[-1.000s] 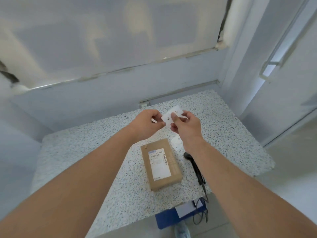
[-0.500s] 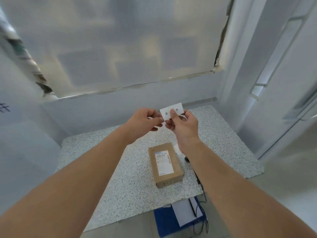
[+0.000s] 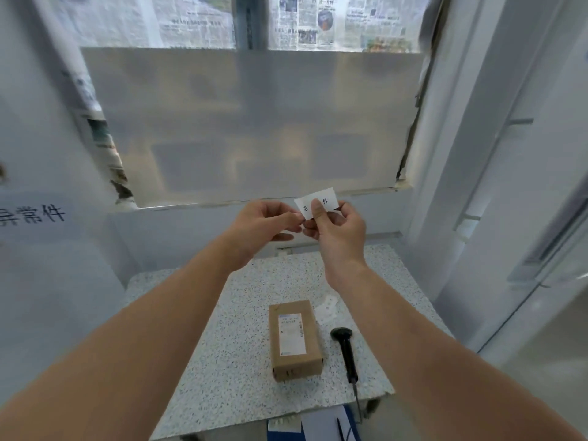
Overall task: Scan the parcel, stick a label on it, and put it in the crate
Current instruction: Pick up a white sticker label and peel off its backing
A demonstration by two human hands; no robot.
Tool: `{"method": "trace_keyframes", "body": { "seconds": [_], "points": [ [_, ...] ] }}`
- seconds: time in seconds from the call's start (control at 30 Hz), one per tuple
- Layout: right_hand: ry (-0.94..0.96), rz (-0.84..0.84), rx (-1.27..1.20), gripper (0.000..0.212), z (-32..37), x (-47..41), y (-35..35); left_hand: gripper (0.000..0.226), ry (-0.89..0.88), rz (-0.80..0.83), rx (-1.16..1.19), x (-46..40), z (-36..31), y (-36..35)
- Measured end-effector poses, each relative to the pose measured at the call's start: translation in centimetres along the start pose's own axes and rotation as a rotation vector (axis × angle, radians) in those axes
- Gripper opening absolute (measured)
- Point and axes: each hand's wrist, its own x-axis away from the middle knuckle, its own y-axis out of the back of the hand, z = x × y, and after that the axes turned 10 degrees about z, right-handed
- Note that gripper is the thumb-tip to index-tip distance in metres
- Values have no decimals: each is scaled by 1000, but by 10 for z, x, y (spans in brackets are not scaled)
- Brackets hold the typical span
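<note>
Parcel: a brown rectangular cardboard parcel [image 3: 294, 338] lies flat on the speckled grey stone-pattern desk [image 3: 222, 361], with a white printed shipping slip on its top face. It sits well below the grip and slightly toward the left-hand side of it, untouched by either hand.

Head view. Both bare hands are raised above the far end of the desk, in front of the frosted window pane [image 3: 254, 122]. The right hand [image 3: 337, 230] grips a small white rectangular paper label [image 3: 316, 203] bearing black printed characters; its thumb presses on the label's face, with the other fingers closed behind it. The left hand [image 3: 264, 224] is closed in a pinch at the label's left lower corner, thumb and forefinger together; whether it grips the label itself or a backing strip cannot be told.

A black handheld barcode scanner [image 3: 345, 348] with a dark cable lies on the desk just beside the parcel, below the right-hand grip. Small white paper scraps [image 3: 327, 308] lie near the parcel's far right corner. A blue plastic crate [image 3: 318, 429], holding white sheets, shows partly beyond the desk's near edge, far below the grip.
</note>
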Motion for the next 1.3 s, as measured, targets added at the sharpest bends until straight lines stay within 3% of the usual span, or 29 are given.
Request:
{"method": "trace_keyframes", "body": {
  "seconds": [0.4,1.3],
  "points": [
    [96,50,69,17,43,9,16,18,-79,-73,21,12,-30,-24],
    [71,42,51,18,55,25,39,13,-99,-13,41,20,-42,-45]
  ]
}}
